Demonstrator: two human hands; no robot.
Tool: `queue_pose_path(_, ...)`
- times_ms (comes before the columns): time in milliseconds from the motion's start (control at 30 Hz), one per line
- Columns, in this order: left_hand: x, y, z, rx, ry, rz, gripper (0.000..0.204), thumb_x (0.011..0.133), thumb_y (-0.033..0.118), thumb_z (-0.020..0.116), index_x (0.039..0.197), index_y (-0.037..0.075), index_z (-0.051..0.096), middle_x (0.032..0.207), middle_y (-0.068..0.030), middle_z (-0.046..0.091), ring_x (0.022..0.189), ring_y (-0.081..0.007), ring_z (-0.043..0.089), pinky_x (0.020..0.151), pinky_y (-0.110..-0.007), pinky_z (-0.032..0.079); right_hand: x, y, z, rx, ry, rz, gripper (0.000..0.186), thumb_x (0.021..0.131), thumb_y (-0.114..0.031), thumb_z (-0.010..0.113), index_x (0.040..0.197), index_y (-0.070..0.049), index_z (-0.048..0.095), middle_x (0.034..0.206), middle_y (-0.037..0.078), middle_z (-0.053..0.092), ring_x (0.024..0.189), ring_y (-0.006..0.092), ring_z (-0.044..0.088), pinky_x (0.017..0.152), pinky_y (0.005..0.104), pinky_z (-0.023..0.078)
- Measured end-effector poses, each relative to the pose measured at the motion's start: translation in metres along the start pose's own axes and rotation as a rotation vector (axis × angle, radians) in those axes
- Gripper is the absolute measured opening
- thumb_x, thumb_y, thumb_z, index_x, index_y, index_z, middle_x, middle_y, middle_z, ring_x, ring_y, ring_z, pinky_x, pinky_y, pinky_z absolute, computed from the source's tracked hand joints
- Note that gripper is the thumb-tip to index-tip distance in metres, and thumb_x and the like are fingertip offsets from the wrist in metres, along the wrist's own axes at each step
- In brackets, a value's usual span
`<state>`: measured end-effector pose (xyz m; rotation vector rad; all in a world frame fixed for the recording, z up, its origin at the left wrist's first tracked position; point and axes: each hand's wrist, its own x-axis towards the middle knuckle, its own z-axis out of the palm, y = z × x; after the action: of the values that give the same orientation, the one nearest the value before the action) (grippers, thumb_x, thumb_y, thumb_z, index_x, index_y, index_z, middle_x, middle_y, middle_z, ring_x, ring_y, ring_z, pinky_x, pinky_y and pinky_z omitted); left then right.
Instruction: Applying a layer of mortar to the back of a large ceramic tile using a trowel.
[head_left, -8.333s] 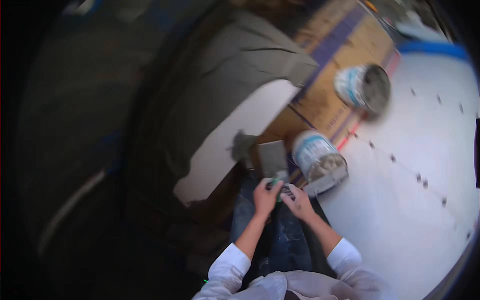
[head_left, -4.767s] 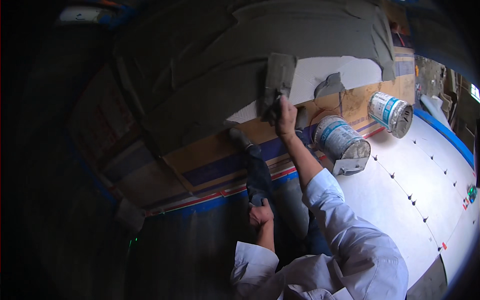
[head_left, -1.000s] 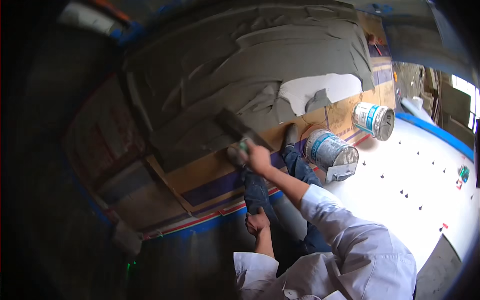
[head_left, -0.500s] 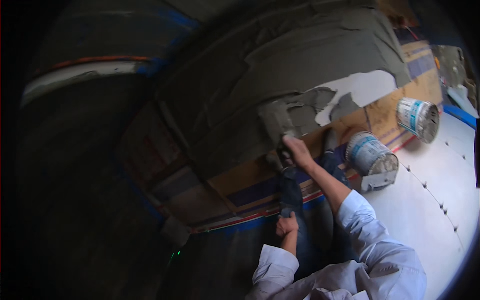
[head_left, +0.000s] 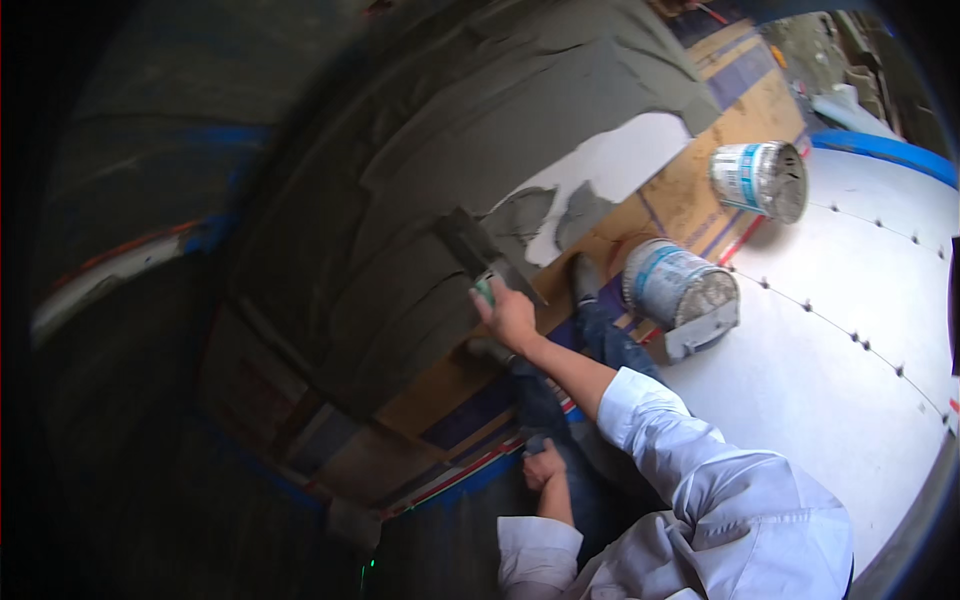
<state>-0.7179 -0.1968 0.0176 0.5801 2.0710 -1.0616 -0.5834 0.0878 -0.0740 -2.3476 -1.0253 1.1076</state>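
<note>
My right hand [head_left: 512,318] is closed round the handle of a flat metal trowel [head_left: 460,240], whose blade lies on a thick layer of wet grey mortar [head_left: 560,100]. An irregular white patch [head_left: 650,145] shows within the mortar, along its edge by the taped brown cardboard [head_left: 680,185]. My left hand [head_left: 545,465] is closed by my left leg, around something dark that I cannot make out. Beside my right foot stands a white-and-blue bucket [head_left: 668,283] with grey mortar on it and a grey flat tool [head_left: 700,330] at its near side.
A second bucket [head_left: 760,180] stands farther right on the cardboard's edge. A white panel floor [head_left: 820,380] with rows of small dark pegs fills the right, bordered by a blue strip [head_left: 880,150] and some rolled material behind. The left side is dark.
My hands were together on a trowel earlier; since then the right has worked it across the mortar, which covers more of the white patch. The view has turned, shifting the scene.
</note>
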Motion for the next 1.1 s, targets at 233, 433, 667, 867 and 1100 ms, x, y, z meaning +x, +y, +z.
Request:
queue_pose_path(233,-0.028,0.023,-0.018,-0.103,0.057,0.048,0.075,0.089,0.063,0.077,0.129,0.001,0.078,0.133,-0.0243,0.076,0.125,-0.0429,0.073,0.107,-0.051,0.057,0.058,0.142,-0.181,0.335,0.357,-0.041,0.051,0.111,-0.048,0.063,0.099,0.001,0.068,0.076,0.019,0.069,0.063,0.0297,0.068,0.06,0.0471,0.052)
queue_pose_path(433,-0.011,0.008,-0.012,-0.046,0.13,0.089,0.067,0.091,0.057,0.075,0.13,0.002,0.077,0.133,-0.0248,0.076,0.124,-0.0433,0.073,0.106,-0.052,0.057,0.1,0.168,-0.255,1.017,0.176,0.233,0.051,0.115,-0.052,0.056,0.091,-0.008,0.064,0.065,0.003,0.057,0.047,0.0122,0.05,0.045,0.029,0.038)
queue_pose_path(667,-0.034,0.037,-0.019,0.056,0.181,0.103,0.063,0.092,0.054,0.076,0.128,0.003,0.078,0.129,-0.0252,0.077,0.122,-0.0441,0.073,0.105,-0.053,0.057,0.143,0.203,-0.23,0.982,0.242,0.259,0.055,0.113,-0.057,0.055,0.086,-0.009,0.061,0.063,0.002,0.055,0.046,0.0135,0.05,0.044,0.03,0.037)
queue_pose_path(867,-0.044,0.051,-0.019,0.032,0.156,0.12,0.068,0.091,0.057,0.077,0.133,0.004,0.077,0.134,-0.0247,0.076,0.124,-0.0429,0.073,0.107,-0.052,0.056,0.042,0.266,-0.217,0.737,0.33,0.364,0.051,0.115,-0.052,0.054,0.089,-0.009,0.064,0.067,0.001,0.056,0.05,0.0114,0.052,0.044,0.0295,0.037)
queue_pose_path(1100,-0.016,0.029,-0.01,0.121,0.188,0.079,0.068,0.091,0.059,0.078,0.126,0.001,0.079,0.129,-0.0273,0.076,0.12,-0.045,0.074,0.102,-0.054,0.059,0.073,0.238,-0.279,0.997,0.067,0.387,0.058,0.114,-0.062,0.047,0.09,-0.012,0.065,0.063,-0.001,0.053,0.048,0.0124,0.05,0.046,0.028,0.039)
